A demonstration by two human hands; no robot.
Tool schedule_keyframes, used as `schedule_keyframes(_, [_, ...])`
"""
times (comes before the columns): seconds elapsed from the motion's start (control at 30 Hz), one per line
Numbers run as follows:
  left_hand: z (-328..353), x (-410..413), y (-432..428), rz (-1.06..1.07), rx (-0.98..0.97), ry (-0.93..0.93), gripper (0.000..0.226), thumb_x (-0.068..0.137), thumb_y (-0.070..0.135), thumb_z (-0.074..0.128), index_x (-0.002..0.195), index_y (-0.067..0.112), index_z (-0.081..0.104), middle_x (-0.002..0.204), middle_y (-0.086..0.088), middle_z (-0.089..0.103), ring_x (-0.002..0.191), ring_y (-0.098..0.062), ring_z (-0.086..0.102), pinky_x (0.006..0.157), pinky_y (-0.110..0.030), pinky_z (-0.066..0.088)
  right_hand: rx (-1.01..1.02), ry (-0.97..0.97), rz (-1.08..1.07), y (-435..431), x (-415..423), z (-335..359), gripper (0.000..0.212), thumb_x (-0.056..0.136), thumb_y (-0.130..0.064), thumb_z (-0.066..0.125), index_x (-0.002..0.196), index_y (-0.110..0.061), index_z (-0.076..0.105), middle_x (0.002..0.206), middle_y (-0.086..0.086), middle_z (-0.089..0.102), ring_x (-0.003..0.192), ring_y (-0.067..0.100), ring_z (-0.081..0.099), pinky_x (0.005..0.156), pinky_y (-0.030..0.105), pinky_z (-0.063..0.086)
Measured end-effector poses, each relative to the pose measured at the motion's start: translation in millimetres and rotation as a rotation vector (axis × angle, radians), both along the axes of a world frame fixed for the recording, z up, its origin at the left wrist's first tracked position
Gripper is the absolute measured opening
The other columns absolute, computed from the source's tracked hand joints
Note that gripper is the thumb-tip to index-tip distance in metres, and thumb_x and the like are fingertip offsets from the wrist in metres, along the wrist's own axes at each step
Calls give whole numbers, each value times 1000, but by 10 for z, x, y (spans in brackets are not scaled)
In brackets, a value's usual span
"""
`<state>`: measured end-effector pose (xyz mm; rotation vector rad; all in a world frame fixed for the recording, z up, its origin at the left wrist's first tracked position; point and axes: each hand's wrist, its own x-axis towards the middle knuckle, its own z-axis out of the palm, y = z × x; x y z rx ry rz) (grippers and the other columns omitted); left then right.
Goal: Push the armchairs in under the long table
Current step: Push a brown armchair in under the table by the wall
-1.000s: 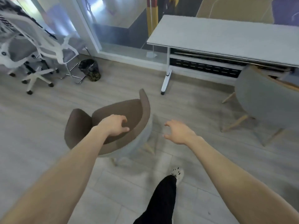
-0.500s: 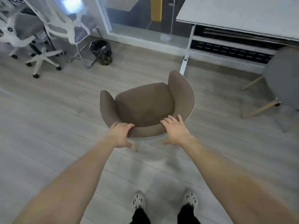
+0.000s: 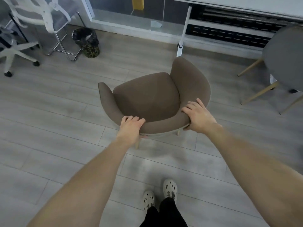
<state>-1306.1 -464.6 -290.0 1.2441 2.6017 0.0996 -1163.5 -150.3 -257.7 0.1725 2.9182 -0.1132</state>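
Waste bin (image 3: 86,41): black liner; contents unclear.
Brown armchair (image 3: 147,99): front faces away-left, short of long table (image 3: 246,5).
Left hand (image 3: 130,128): grips backrest rim.
Right hand (image 3: 198,115): grips backrest rim.

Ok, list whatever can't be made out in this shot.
All head view.
Table: cut off by the top and right edges, so its length is unknown.
Grey chair: cut by the right edge, seat unseen.
Brown chair: legs mostly hidden under its seat.
Left hand and right hand: palms hidden by their own backs.
Bin: contents blurred.
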Motion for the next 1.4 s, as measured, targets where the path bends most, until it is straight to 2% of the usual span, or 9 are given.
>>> schedule_keyframes(0.17, [99, -361, -612, -7, -106, 46, 66, 71, 66, 85, 123, 31, 63, 118, 4, 69, 121, -27, 60, 118, -48, 31, -110, 101, 84, -523, -57, -69, 80, 65, -60, 79, 135, -25, 62, 126, -1, 64, 130, 26, 53, 129, 48, 18])
schedule_keyframes(0.3, [243, -523, -870, 241, -240, -7, 66, 88, 33, 83, 146, 39, 52, 163, 0, 41, 161, -38, 14, 120, -69, 28, -105, 64, 41, -527, -236, -29, 95, 62, -80, 75, 139, -27, 63, 134, -2, 64, 139, 22, 50, 131, 45, 16])
schedule_keyframes(0.4, [226, -638, -902, 266, -239, -56, 66, 93, 14, 76, 150, 37, 49, 169, -3, 33, 163, -44, 1, 114, -62, 44, -81, 53, 27, -564, -306, -73, 91, 64, -88, 66, 129, -25, 66, 123, 1, 65, 130, 25, 54, 130, 48, 18])
schedule_keyframes(0.5, [179, -662, -883, 259, -229, -43, 69, 94, 4, 71, 153, 34, 48, 170, -5, 32, 163, -45, -1, 118, -58, 43, -56, 73, 13, -632, -238, -104, 85, 67, -86, 60, 122, -22, 67, 116, 1, 66, 123, 26, 58, 129, 49, 22])
schedule_keyframes(0.63, [201, -656, -737, 205, -224, -18, 73, 93, -4, 64, 154, 35, 47, 170, 0, 35, 163, -43, 0, 119, -59, 41, -13, 34, -40, -655, -59, -81, 68, 74, -72, 74, 121, -23, 69, 115, -1, 67, 121, 25, 60, 128, 48, 25])
schedule_keyframes(0.8, [219, -706, -206, 126, -202, -19, 71, 94, -1, 64, 150, 41, 52, 169, 5, 37, 165, -38, 1, 120, -64, 36, 5, -2, -171, -440, 242, -85, 63, 72, -60, 83, 118, -19, 70, 113, 2, 67, 117, 28, 62, 126, 49, 29])
schedule_keyframes(0.97, [213, -929, 518, -49, -311, 75, 66, 92, 32, 76, 151, 41, 46, 160, 5, 45, 164, -36, 7, 123, -76, -4, 49, -27, -267, 25, 347, -167, 63, 75, -39, 86, 127, -15, 59, 122, 5, 59, 125, 30, 54, 128, 53, 24])
schedule_keyframes(1.17, [133, -1629, 1251, -197, -308, 13, 69, 90, 32, 78, 151, 37, 46, 157, 1, 48, 163, -31, 14, 129, -65, -2, 13, -38, -323, 612, -50, -236, 67, 77, -35, 84, 133, -17, 51, 133, 4, 52, 137, 28, 43, 131, 53, 15])
schedule_keyframes(1.4, [106, -2551, 2254, -235, -289, -27, 70, 88, 25, 79, 148, 40, 47, 155, 0, 47, 161, -30, 17, 128, -66, -3, -11, -3, -363, 1584, -873, -272, 65, 73, -32, 86, 128, -18, 54, 128, 3, 55, 131, 28, 47, 131, 50, 12])
